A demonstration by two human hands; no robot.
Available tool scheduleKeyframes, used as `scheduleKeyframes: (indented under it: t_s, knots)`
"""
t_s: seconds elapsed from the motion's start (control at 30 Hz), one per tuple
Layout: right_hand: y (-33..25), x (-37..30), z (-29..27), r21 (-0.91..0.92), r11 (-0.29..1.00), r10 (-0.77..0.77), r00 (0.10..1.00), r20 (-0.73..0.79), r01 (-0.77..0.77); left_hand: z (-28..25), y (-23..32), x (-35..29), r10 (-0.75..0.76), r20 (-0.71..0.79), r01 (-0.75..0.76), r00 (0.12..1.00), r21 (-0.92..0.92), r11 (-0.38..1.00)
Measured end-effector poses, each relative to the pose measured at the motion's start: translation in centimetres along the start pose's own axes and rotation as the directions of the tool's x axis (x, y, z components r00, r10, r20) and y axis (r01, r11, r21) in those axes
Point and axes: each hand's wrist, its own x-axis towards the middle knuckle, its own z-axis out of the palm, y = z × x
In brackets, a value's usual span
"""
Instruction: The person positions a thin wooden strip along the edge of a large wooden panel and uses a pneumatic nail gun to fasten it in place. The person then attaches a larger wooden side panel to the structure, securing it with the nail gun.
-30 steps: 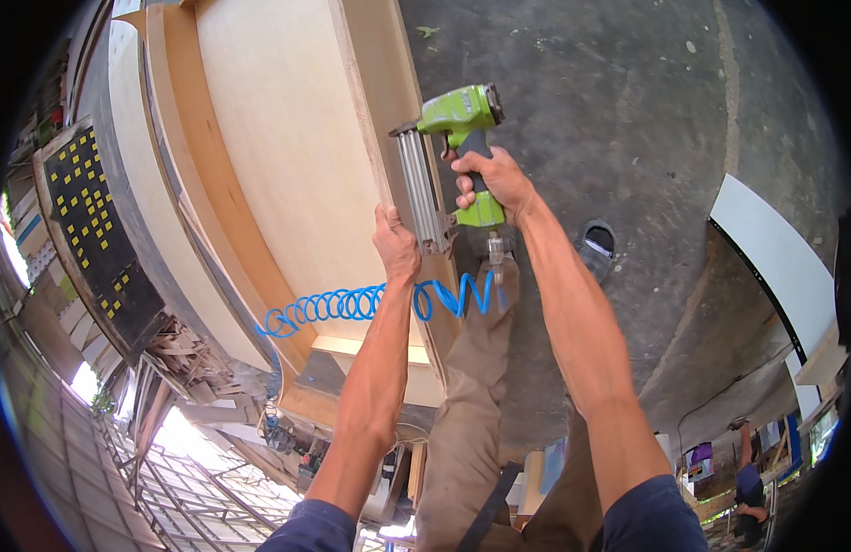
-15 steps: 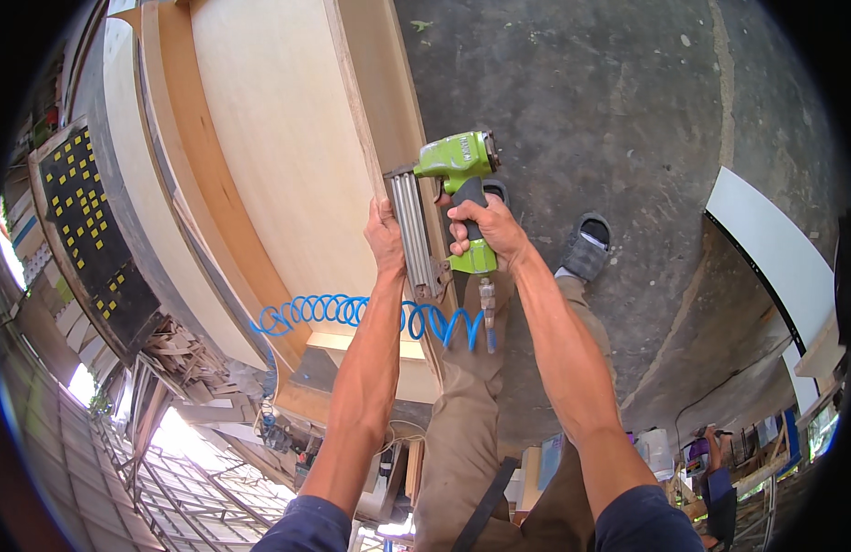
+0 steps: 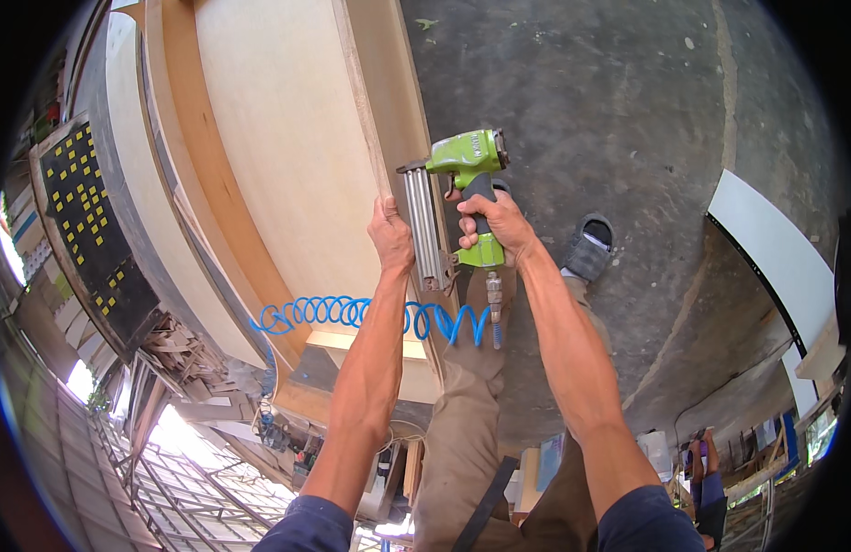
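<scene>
My right hand (image 3: 495, 224) is wrapped round the black grip of a green pneumatic nail gun (image 3: 464, 152), its fingers closed. The gun's silver magazine (image 3: 422, 221) runs alongside my left hand, and its nose points left at the upright side board of a long wooden frame. My left hand (image 3: 389, 235) grips the top edge of that side board (image 3: 359, 92), just left of the magazine. From the fitting under the gun's handle, a coiled blue air hose (image 3: 333, 310) stretches left, passing behind my left forearm.
The pale inner panel (image 3: 269, 110) of the frame lies left of my hands. Beyond it stand curved boards (image 3: 131, 138) and a black board with yellow squares (image 3: 80, 202). Wood scraps (image 3: 182, 354) are heaped lower left. A white curved panel (image 3: 775, 248) stands right, and another person (image 3: 710, 488) is lower right.
The nail gun and my right hand have shifted slightly right and up, its nose a little farther from the board's edge. My left hand keeps its hold on the board.
</scene>
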Motion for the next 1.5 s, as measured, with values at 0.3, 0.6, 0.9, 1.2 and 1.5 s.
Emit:
scheduleKeyframes:
  t_s: [0.3, 0.6, 0.9, 1.2, 1.5]
  knots:
    - [-0.1, 0.2, -0.7, 0.022, 1.000, 0.014, 0.999, 0.034, -0.015, -0.4, 1.1, -0.3, -0.018, 0.033, 0.017, 0.999, 0.049, 0.999]
    - [4.3, -5.9, -4.2, 0.175, 0.984, 0.056, 0.997, -0.056, -0.045, -3.3, -3.8, -5.1, -0.237, 0.245, 0.274, 0.940, -0.129, 0.953]
    - [10.8, -9.9, -6.1, 0.139, 0.975, 0.185, 0.979, -0.082, -0.172, -3.3, -8.8, -13.1, -0.244, 0.310, 0.338, 0.919, -0.301, 0.892]
    - [12.2, -8.3, -5.5, 0.100, 0.987, 0.132, 0.990, -0.056, -0.126, -1.3, -9.2, -13.7, -0.145, 0.179, 0.181, 0.973, -0.206, 0.962]
    - [11.7, -7.6, -5.7, 0.122, 0.990, 0.074, 0.997, -0.003, -0.073, -1.6, -8.0, -13.8, -0.127, 0.215, 0.168, 0.968, -0.184, 0.968]
